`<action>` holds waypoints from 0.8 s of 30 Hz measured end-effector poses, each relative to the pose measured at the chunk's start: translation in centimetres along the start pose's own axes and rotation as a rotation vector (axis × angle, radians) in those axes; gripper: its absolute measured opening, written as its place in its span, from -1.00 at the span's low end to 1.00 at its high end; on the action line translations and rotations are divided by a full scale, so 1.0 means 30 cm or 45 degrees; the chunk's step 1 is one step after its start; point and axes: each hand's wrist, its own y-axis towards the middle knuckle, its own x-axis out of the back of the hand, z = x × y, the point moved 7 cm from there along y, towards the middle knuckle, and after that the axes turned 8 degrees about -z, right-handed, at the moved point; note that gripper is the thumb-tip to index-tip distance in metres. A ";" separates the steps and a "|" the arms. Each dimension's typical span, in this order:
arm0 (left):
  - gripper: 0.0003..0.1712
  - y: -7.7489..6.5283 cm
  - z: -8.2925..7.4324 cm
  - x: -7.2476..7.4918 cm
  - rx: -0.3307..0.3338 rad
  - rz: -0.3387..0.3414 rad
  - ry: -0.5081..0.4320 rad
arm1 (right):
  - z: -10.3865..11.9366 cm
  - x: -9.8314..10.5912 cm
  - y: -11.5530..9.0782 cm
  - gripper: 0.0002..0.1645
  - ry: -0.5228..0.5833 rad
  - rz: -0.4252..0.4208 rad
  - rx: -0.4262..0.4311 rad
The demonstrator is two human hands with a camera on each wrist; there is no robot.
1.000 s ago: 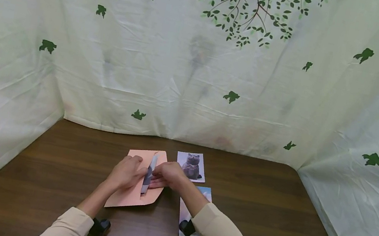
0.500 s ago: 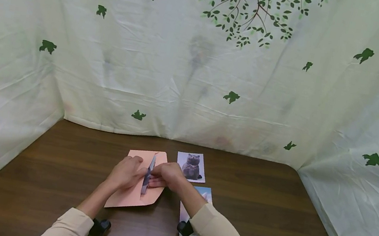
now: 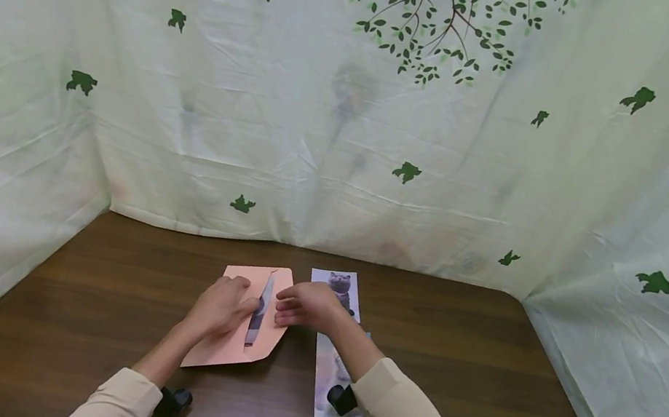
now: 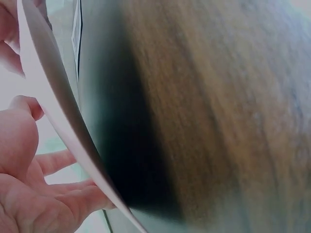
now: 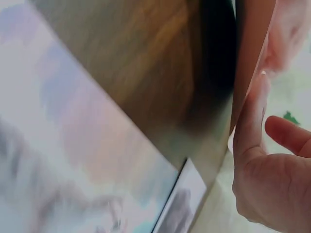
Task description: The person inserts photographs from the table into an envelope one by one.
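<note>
A pink envelope (image 3: 232,345) lies tilted on the table, with a long narrow gap down its middle. Through that gap shows a strip of a printed card (image 3: 254,328), grey and white. My left hand (image 3: 225,307) rests on the envelope's left part, its thumb at the gap's edge; in the left wrist view its fingers (image 4: 90,196) touch the paper. Over the right flap is my right hand (image 3: 313,307), fingers stretched out and holding nothing. From the right wrist view, its fingers (image 5: 250,124) lie along the envelope's side (image 5: 250,53).
To the right of the envelope lie a grey cat picture (image 3: 339,283), partly behind the right hand, and a pale pastel picture card (image 3: 325,384) under the right forearm. A leaf-printed curtain (image 3: 329,163) hangs round the brown wooden table (image 3: 465,378).
My right hand has drawn back rightward from the gap, and its fingers have left the card strip. The left hand keeps its place on the envelope.
</note>
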 end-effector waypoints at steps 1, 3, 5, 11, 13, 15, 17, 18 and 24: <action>-0.42 0.000 0.002 -0.001 0.004 0.005 0.001 | 0.005 0.012 -0.004 -0.60 0.002 0.003 -0.003; -0.42 -0.001 0.004 0.000 0.018 0.023 -0.004 | 0.014 0.037 -0.013 -0.57 0.009 0.017 -0.010; -0.42 -0.002 0.005 0.000 0.019 0.035 -0.006 | 0.023 0.065 -0.025 -0.54 0.026 0.027 -0.013; -0.44 -0.003 0.001 0.002 0.011 0.049 -0.009 | 0.039 0.167 -0.065 -0.47 0.051 0.058 -0.001; -0.44 -0.001 0.003 0.001 0.015 0.054 -0.004 | 0.040 0.205 -0.073 -0.45 0.039 0.060 0.006; -0.43 0.000 0.004 -0.001 0.013 0.057 0.004 | 0.041 0.247 -0.078 -0.44 0.026 0.040 0.017; -0.43 0.002 0.004 -0.004 0.010 0.062 0.011 | 0.036 0.289 -0.083 -0.44 0.012 0.016 0.014; -0.43 0.003 0.004 -0.005 0.009 0.065 0.014 | 0.032 0.311 -0.085 -0.44 0.005 0.001 0.010; -0.44 0.001 -0.002 -0.002 -0.001 0.063 0.016 | 0.013 0.421 -0.108 -0.44 -0.074 -0.007 0.030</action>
